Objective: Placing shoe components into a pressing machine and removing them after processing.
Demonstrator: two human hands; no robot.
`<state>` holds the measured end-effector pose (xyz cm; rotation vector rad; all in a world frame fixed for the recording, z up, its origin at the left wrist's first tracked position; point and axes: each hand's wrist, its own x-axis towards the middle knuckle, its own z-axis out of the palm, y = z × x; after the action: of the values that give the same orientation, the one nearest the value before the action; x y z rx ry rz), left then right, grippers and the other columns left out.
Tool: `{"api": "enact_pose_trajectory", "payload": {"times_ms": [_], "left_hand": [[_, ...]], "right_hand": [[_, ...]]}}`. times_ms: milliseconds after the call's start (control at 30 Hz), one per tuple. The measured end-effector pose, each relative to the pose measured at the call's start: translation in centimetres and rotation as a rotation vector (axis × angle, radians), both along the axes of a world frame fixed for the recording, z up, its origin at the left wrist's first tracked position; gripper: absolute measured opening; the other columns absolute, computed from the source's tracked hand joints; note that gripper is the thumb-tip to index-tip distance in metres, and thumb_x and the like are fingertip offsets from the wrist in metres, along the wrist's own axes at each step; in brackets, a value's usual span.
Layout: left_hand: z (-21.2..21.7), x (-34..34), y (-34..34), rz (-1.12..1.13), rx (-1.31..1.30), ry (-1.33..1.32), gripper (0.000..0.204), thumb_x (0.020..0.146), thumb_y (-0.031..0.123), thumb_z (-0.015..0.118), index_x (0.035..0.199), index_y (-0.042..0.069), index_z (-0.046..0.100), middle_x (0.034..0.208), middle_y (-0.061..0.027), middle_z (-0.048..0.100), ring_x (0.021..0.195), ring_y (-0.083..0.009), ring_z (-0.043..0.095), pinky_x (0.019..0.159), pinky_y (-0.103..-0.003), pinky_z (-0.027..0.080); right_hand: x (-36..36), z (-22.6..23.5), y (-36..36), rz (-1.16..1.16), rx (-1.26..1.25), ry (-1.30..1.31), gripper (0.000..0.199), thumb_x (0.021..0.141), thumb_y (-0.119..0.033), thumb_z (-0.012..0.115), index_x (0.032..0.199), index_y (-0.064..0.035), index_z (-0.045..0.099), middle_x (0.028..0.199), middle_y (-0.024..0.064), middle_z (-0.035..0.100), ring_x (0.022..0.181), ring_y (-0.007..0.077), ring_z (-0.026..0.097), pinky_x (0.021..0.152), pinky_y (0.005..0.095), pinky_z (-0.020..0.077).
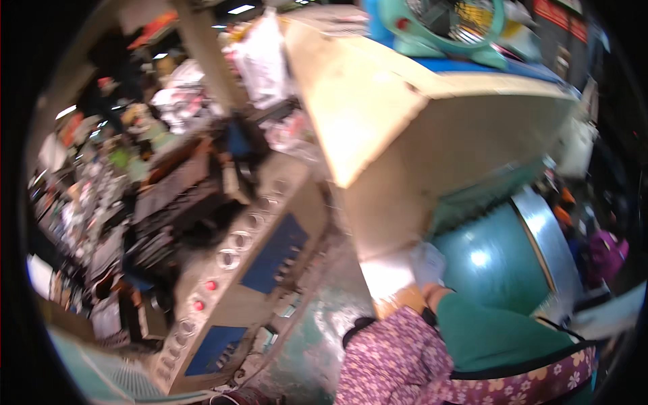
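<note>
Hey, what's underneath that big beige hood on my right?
Below the beige hood shows a glossy teal surface, with a silvery band right of it and the pale-gloved right hand near its left edge. Whatever the hood's panels cover is hidden.

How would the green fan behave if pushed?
The green fan is probably stiff: its thick round frame looks moulded. A high push might tip it, since it stands upright, but its top is cut off, so how top-heavy it is stays uncertain.
</note>
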<state>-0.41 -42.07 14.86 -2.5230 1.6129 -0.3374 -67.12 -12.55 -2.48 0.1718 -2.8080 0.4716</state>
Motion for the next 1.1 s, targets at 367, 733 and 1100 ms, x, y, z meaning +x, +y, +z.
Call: {"api": "enact_pose_trajectory", "payload": {"times_ms": [367, 733, 1100], "left_hand": [[-1.8, 2.0, -1.9, -0.235, 0.242, 0.112, 0.058, 0.107, 0.045, 0.037, 0.152, 0.009, 0.044, 0.162, -0.0214, 0.028, 0.15, -0.0385, 0.025, 0.121, -0.053, 0.024], [-1.6, 3.6, -1.9, -0.32, 0.164, -0.012, 0.059, 0.108, 0.044, 0.036, 0.151, 0.004, 0.043, 0.163, -0.0223, 0.026, 0.151, -0.0394, 0.023, 0.124, -0.05, 0.017], [-1.4, 3.0, -1.8, -0.309, 0.17, -0.011, 0.06, 0.108, 0.044, 0.036, 0.15, 0.002, 0.043, 0.162, -0.0245, 0.028, 0.151, -0.041, 0.023, 0.124, -0.05, 0.017]], "right_hand": [[-0.8, -3.4, 1.4, -0.136, 0.197, -0.074, 0.061, 0.09, -0.047, 0.057, 0.131, -0.0034, 0.049, 0.127, 0.0103, 0.056, 0.122, 0.026, 0.053, 0.101, 0.0452, 0.0385], [0.1, -3.5, 0.9, -0.125, 0.105, -0.107, 0.064, 0.092, -0.048, 0.055, 0.138, -0.0038, 0.046, 0.133, 0.0115, 0.056, 0.129, 0.0266, 0.049, 0.108, 0.0471, 0.0347], [-0.2, -3.3, 0.7, -0.123, 0.119, -0.288, 0.073, 0.096, -0.052, 0.048, 0.149, -0.0027, 0.038, 0.151, 0.0125, 0.046, 0.141, 0.0267, 0.041, 0.117, 0.0491, 0.0266]]}}
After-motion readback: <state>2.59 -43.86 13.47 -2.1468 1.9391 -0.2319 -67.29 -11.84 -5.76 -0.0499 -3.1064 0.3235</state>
